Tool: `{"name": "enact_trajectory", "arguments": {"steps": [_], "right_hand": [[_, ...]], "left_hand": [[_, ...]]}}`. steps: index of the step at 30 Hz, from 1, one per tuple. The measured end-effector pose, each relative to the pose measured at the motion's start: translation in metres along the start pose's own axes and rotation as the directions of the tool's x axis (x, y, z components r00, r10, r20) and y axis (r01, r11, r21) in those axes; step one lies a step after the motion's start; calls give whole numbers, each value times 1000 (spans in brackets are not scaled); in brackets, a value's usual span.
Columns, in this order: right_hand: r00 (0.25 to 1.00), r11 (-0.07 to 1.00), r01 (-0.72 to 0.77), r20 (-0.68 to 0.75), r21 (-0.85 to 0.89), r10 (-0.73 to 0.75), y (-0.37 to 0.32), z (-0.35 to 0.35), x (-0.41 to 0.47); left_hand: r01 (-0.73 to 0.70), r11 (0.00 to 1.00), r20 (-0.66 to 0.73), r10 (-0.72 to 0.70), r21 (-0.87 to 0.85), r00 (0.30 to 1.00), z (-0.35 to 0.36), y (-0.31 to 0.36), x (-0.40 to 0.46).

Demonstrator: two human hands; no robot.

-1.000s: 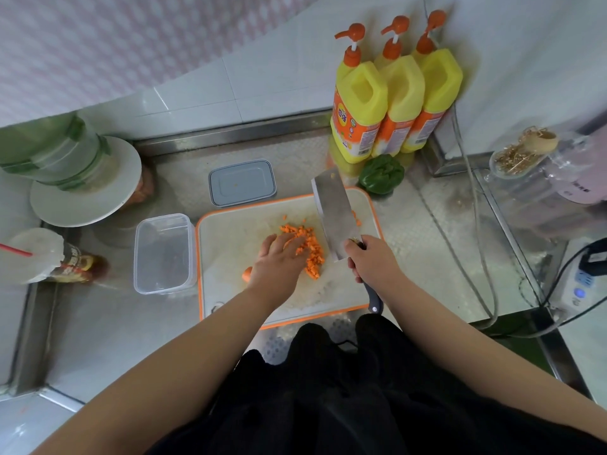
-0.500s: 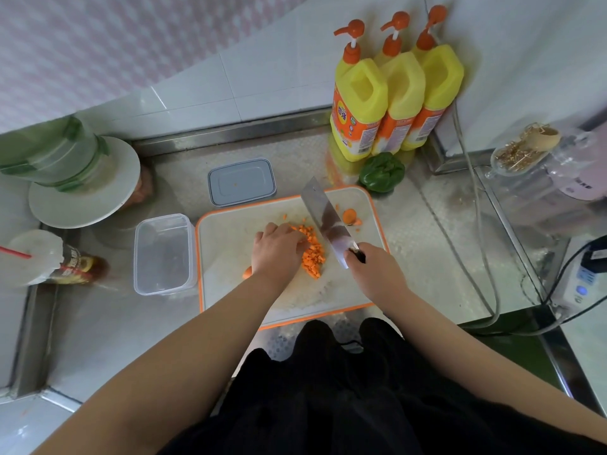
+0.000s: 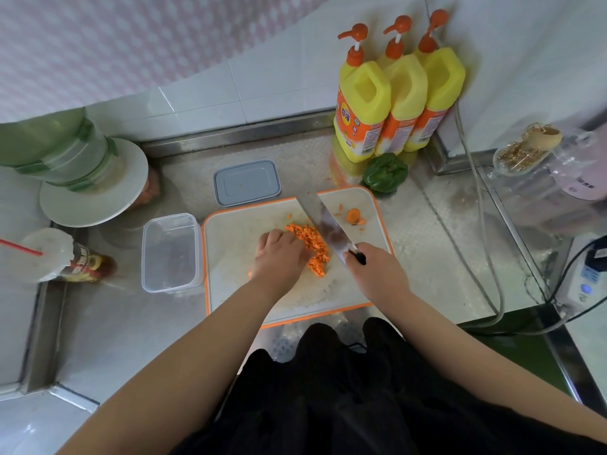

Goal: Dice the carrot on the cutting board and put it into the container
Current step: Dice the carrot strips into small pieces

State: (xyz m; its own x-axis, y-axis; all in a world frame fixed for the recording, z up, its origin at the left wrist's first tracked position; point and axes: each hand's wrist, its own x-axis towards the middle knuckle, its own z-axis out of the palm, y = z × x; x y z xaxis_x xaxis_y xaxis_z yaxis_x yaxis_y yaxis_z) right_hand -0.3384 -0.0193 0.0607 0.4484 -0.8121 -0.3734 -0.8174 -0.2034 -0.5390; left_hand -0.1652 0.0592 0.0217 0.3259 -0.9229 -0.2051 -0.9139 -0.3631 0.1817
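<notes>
Nearest, the right hand [image 3: 377,274] grips the cleaver [image 3: 328,226] by its handle, the blade slanting away to the upper left, while the left hand [image 3: 279,254] lies curled over something on the cutting board [image 3: 236,274]; whether it grips anything I cannot tell. Between them, touching both, the diced carrot [image 3: 312,246] runs in a heap along the blade's left face. Farther left, just beside the board, stands the empty container [image 3: 170,252], nearer the left hand.

The left hand [image 3: 279,257] hides the uncut carrot beneath it.
</notes>
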Motion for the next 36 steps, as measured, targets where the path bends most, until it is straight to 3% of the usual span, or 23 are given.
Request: {"name": "enact_trajectory", "arguments": {"steps": [3,6,7,9,13,19,23,25,28,31,32,34,36], "right_hand": [[999,1000,9,41,-10,-8,-5,2,-1],[995,999,45,95,-28,-42,-13,9,0],[990,995,69,129,-71,-59,-16,12,0],[976,982,113,201,-149,-81,-21,19,1],[943,966,174,314,-190,-108,-30,33,2],[877,931,269,462,-247,-131,-34,54,1],[885,960,225,448,-167,-130,-32,54,0],[902,975,191,411,-113,-129,-34,51,-1],[899,978,190,415,-83,-139,-33,51,-3],[887,966,236,430,-108,-169,-33,54,-6],[885,962,249,430,-114,-178,-32,56,-7],[885,958,260,426,-119,-187,-32,60,-8],[889,957,260,417,-127,-187,-32,64,-7]], "left_hand": [[197,960,-72,-215,-198,974,-6,-18,-13],[390,791,-136,-502,-471,854,-11,-37,-35],[447,707,-93,-582,-547,808,-8,-44,-41],[587,560,122,-654,-584,746,-2,-53,-48],[696,221,492,-566,-683,662,7,-53,-55],[665,278,455,-547,-694,703,19,-36,-55],[460,364,278,-451,-810,848,20,-35,-57],[383,430,187,-430,-817,883,19,-38,-58],[401,440,196,-439,-803,877,16,-39,-57],[507,420,252,-528,-753,811,24,-42,-62],[555,351,303,-563,-754,769,26,-43,-65],[590,59,455,-576,-805,679,28,-42,-70],[549,-213,568,-528,-808,631,25,-39,-71]]}}
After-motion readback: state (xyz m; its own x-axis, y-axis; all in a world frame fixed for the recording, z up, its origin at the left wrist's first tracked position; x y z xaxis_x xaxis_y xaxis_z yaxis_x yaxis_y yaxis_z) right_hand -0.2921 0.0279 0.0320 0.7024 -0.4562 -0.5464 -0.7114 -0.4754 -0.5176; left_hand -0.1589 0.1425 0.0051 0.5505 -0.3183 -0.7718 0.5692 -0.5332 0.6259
